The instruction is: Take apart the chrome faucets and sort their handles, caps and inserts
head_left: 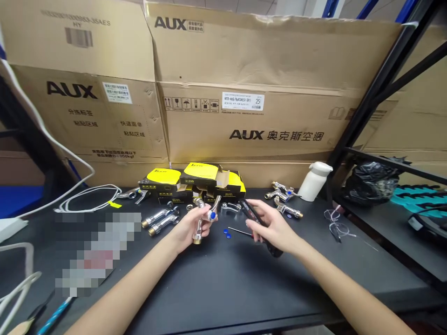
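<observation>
My left hand point(196, 224) is closed around a chrome faucet point(198, 232), its brass-threaded end pointing down. A round blue cap point(212, 216) shows at the faucet's side, beside the lever handle that slants up. My right hand point(270, 225) grips a long black tool point(250, 211), whose exact kind I cannot make out; it slants from upper left to lower right through the fingers. A thin screwdriver shaft point(239, 231) runs left from beneath that hand; whether the fingers touch it I cannot tell. Small blue caps point(227, 235) lie on the table between my hands.
Yellow-and-black boxes point(200, 172) are stacked at the back. More chrome faucets lie left point(162, 221) and right point(288, 207) on the black table point(216, 288). A white bottle point(314, 181) stands back right. White cables point(87, 197) cross the left side; large cardboard point(279, 111) walls the rear.
</observation>
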The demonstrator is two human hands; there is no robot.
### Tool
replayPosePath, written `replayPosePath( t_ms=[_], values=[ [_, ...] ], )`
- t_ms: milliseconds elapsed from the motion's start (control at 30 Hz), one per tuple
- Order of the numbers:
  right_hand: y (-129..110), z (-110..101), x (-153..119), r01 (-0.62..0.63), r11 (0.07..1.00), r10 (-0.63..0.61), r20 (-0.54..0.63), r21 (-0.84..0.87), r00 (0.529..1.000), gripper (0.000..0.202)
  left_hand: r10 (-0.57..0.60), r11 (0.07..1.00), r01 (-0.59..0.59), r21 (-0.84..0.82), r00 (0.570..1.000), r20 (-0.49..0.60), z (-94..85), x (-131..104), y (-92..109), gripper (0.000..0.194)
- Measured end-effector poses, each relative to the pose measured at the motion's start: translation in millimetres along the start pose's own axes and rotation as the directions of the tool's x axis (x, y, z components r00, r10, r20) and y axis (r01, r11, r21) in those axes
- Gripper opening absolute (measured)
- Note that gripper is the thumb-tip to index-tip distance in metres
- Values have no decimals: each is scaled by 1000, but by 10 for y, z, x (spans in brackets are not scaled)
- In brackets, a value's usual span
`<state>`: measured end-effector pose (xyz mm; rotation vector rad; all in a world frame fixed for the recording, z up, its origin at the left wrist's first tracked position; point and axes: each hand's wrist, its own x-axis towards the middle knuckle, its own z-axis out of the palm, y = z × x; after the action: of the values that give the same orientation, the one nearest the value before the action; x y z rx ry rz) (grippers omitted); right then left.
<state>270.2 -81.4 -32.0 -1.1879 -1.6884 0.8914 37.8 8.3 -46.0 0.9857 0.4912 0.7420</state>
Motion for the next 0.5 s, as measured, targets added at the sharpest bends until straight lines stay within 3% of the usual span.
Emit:
replayPosePath(
  t_ms=[167,500],
  values=[
    [25,354,-78,-28,993,11,142,117,990,53,-36,999,35,27,999,24,14,-5,-59,18],
    [85,442,-81,-77,981,50,154,175,987,49,-42,995,39,87,999,25,20,9,-116,22]
  ],
)
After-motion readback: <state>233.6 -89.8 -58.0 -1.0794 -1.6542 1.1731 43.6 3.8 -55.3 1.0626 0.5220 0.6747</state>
